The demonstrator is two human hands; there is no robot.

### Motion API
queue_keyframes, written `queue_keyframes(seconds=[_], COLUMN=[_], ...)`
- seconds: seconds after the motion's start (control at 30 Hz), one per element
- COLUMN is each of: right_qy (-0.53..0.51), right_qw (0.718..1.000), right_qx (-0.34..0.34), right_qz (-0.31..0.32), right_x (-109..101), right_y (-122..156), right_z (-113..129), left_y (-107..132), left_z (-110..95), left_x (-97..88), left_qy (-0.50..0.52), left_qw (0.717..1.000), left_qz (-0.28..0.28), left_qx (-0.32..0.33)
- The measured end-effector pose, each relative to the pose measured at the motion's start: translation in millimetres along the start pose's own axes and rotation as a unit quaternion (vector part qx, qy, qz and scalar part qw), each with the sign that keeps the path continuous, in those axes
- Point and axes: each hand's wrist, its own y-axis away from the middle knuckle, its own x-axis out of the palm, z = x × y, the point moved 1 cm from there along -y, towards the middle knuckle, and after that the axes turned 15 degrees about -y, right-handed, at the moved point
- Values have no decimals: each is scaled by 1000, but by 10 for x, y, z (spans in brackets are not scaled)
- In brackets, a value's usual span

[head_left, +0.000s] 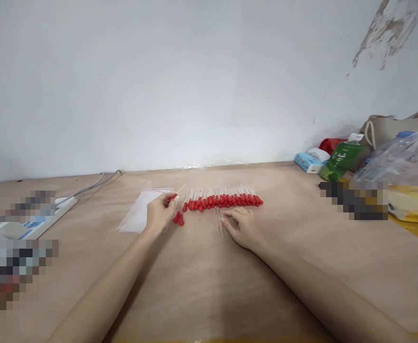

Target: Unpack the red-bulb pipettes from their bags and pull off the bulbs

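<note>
A row of several glass droppers with red rubber bulbs [226,199] lies side by side on the wooden table [209,281], near the wall. My left hand [159,213] is closed in a pinch on one dropper with a red bulb [173,196], just left of the row. Two loose red bulbs [178,218] lie beside that hand. My right hand [242,226] rests on the table below the row, fingertips on bare glass tubes [219,221]; the fingers are bent and close together. A clear zip bag [137,215] lies flat under and left of my left hand.
A white power strip with a grey cable [56,206] sits at the left. At the right stand a green bottle [341,159], a blue tissue pack [308,162], a beige bag [391,128] and clear plastic bags [405,162]. A white wall [194,81] backs the table.
</note>
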Motion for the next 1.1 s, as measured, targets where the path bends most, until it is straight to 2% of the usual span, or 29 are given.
queue_keyframes(seconds=[0.07,0.1,0.2,0.3,0.43,0.57,0.67,0.87,1.1], right_qy=[-21,-26,-8,25,54,73,81,68,72], right_qw=[998,996,990,989,981,977,974,972,971], right_qx=[-38,-58,-101,-143,-182,-183,-185,-191,-193], right_qz=[-42,-65,-96,-35,50,84,98,116,119], right_x=[-17,-36,-125,-204,-205,-140,-112,-92,-98], right_y=[3,6,14,24,29,22,30,63,58], right_z=[-28,-37,-35,-4,20,21,27,61,87], left_y=[127,200,420,587,685,716,732,726,746], left_z=[20,12,-89,-231,-342,-375,-400,-451,-452], left_x=[-4,10,97,203,294,256,189,202,275], left_qy=[62,93,158,184,192,189,136,33,-23], left_qw=[997,995,983,961,945,941,948,933,937], left_qz=[-36,-23,81,150,188,184,170,102,97], left_qx=[-34,-34,44,145,187,213,234,344,334])
